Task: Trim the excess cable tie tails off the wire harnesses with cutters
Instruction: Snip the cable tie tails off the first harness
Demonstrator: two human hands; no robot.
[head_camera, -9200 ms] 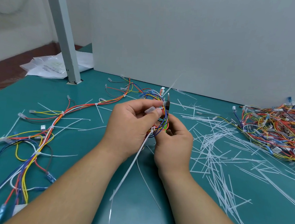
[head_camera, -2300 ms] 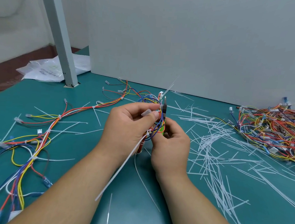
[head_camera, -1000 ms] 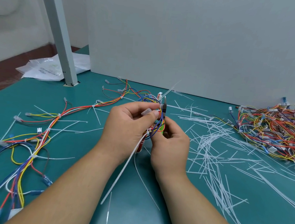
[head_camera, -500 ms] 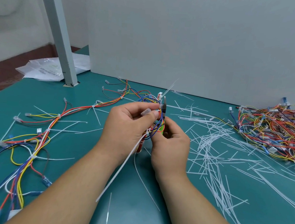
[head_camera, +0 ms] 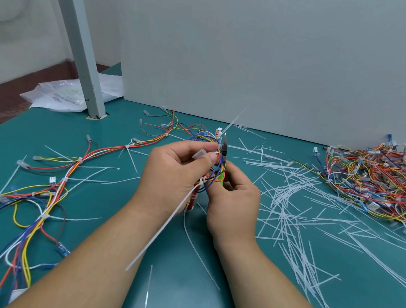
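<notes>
Now pinching the wire harness (head_camera: 213,171) in the left hand (head_camera: 173,173), gripping green-handled cutters (head_camera: 224,153) upright in the right hand (head_camera: 234,205) just beside it, setting blades against the upper cable tie tail (head_camera: 235,118) slanting up and rightward toward the back panel (head_camera: 277,62)

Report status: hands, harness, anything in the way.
Left hand grips wire harness; right hand grips cutters. Long cable tie tail untrimmed, hanging across left forearm. Blue wire loops across cutter handle.

Two hands (head_camera: 171,173) (head_camera: 234,205), one pair of cutters (head_camera: 224,145), one held harness (head_camera: 199,136), one harness heap (head_camera: 377,182), one post (head_camera: 83,54).
</notes>
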